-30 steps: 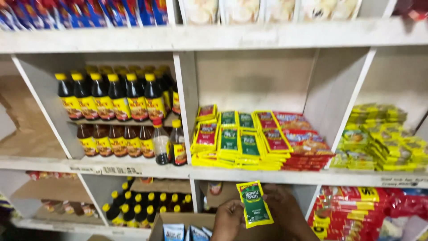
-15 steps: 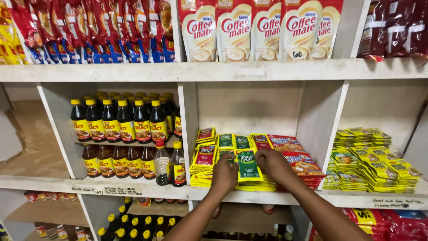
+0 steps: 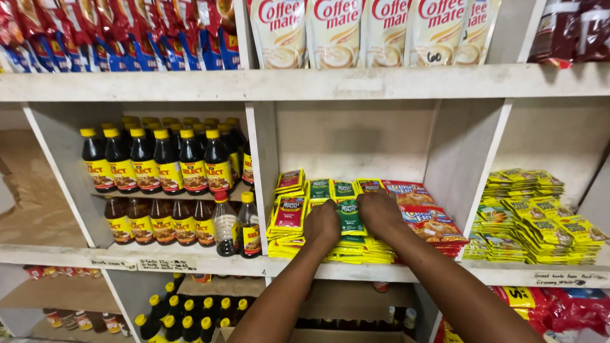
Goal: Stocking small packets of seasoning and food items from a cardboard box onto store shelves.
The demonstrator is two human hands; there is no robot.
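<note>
1. Grip: both hands rest on a green sachet point(image 3: 350, 217), which lies flat on top of a stack of green and yellow sachets point(image 3: 356, 249) in the middle compartment of the shelf point(image 3: 394, 272).
2. Left hand point(image 3: 322, 226): fingers curled down, pressing at the sachet's left edge; the knuckles face the camera, so the fingertips are hidden.
3. Right hand point(image 3: 379, 213): fingers bent over the sachet's right edge and upper corner, thumb side toward the sachet. Both hands are closed against the sachet rather than lifting it.
4. Adjoining stock, same compartment: yellow sachets with red panels point(image 3: 287, 213) stand just left of the left hand; red sachets point(image 3: 427, 221) lie just right of the right hand, touching the green stack.
5. Left compartment: dark sauce bottles with yellow caps point(image 3: 159, 162) in two tiers, with two red-capped bottles point(image 3: 238, 225) at the front right.
6. Right compartment: piles of yellow and green packets point(image 3: 534, 216), well apart from the hands.
7. Upper shelf: cream-coloured pouches point(image 3: 356, 32) above the middle compartment; red and blue packets point(image 3: 127, 32) to their left.
</note>
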